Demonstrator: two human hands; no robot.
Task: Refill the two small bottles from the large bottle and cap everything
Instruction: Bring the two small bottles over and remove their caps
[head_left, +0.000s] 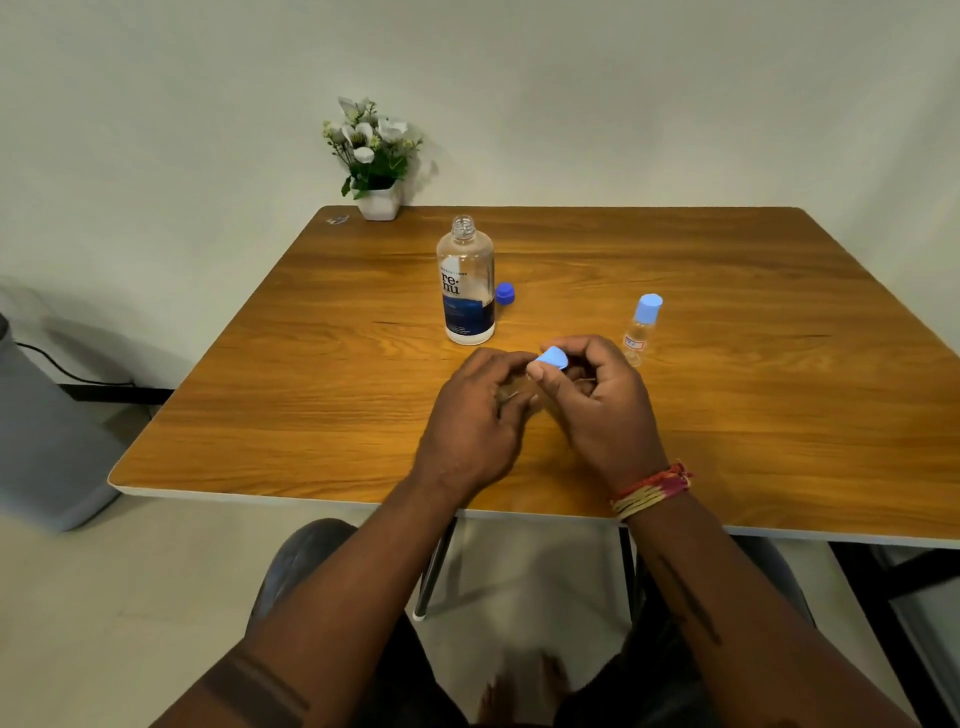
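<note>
The large clear bottle with a blue and white label stands uncapped on the wooden table. Its dark blue cap lies just to its right. One small clear bottle with a light blue cap stands upright at the right. My left hand is closed around the other small bottle, mostly hidden by my fingers. My right hand pinches a light blue cap at the top of that bottle.
A white pot of white flowers stands at the table's far left corner, with a small clear scrap beside it. A grey bin stands on the floor to the left. My knees sit under the near edge.
</note>
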